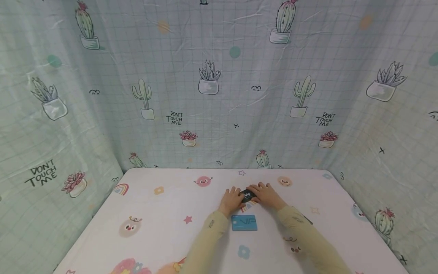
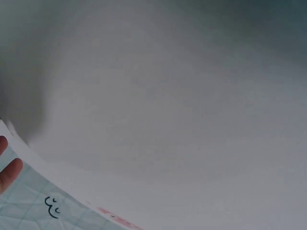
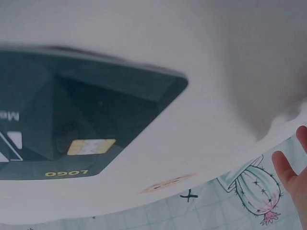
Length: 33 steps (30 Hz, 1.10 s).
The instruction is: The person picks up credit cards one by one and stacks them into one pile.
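A black card marked "Vip" (image 1: pixel 248 195) lies near the back middle of the table between the two hands. My left hand (image 1: pixel 231 199) holds its left edge, fingers bent over it. At the card's right edge, my right hand (image 1: pixel 268 196) grips it from the other side. Nearer to me, a blue VIP card (image 1: pixel 244 223) lies flat between the forearms. A dark card with a gold chip and "LOGO" (image 3: pixel 96 115) lies on the table in the right wrist view. In the left wrist view only fingertips (image 2: pixel 10 173) show.
The white table (image 1: pixel 164 213) has printed stars, flowers and smiling faces. A cactus-print curtain (image 1: pixel 239 106) stands behind it and on both sides. Past the right sleeve, the edge of a dark flat thing (image 1: pixel 308 220) shows; the sleeve hides the rest.
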Motion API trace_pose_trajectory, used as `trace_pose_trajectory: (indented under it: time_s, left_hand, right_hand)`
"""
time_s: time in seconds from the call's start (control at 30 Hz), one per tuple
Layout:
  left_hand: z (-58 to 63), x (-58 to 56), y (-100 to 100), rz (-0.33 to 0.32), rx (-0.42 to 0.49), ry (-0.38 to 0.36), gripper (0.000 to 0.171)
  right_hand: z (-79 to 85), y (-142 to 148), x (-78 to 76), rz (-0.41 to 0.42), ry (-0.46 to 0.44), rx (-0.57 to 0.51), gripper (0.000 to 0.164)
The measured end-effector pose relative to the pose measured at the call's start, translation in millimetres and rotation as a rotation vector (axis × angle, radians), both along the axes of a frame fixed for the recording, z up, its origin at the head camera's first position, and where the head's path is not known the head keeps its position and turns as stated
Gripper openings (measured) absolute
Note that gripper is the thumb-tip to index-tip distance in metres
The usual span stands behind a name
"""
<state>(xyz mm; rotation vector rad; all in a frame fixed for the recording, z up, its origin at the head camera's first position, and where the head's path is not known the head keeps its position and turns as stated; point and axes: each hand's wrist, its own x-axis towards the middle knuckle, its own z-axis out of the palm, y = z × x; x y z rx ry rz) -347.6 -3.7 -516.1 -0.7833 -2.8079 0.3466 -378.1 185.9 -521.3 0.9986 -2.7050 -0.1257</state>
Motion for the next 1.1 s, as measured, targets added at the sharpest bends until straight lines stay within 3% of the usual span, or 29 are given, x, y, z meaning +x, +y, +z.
trace_pose_trajectory:
  time_s: [0.13, 0.2, 0.37, 0.53, 0.7, 0.83, 1.1]
  left_hand:
    - [2.0, 0.9, 1, 0.003, 0.005, 0.013, 0.042]
    - [2.3, 0.8, 2, 0.006, 0.007, 0.027, 0.043]
    - [2.2, 0.0, 2, 0.010, 0.010, 0.035, 0.044]
    - [-4.1, -2.5, 0, -0.003, 0.017, 0.032, 0.044]
    - [-11.8, -6.2, -2, -0.008, 0.012, 0.047, 0.049]
    - [-7.4, -2.0, -3, 0.005, 0.004, 0.029, 0.055]
    - [2.3, 2.4, 0, 0.011, -0.036, -0.004, 0.057]
  right_hand:
    - [-4.6, 4, -3.6, 0.081, 0.071, -0.049, 0.046]
    - [-3.2, 4, -3.0, 0.096, 0.038, -0.081, 0.050]
    - [5.5, -3, 2.7, 0.046, -0.097, -0.092, 0.057]
    - [7.9, -9, 4.8, -0.006, -0.115, -0.004, 0.060]
    - [9.3, -12, 6.1, -0.023, -0.183, -0.026, 0.061]
    - [10.0, -14, 4.4, -0.025, -0.232, -0.062, 0.058]
    - [15.1, -15, 4.8, -0.006, -0.247, -0.076, 0.052]
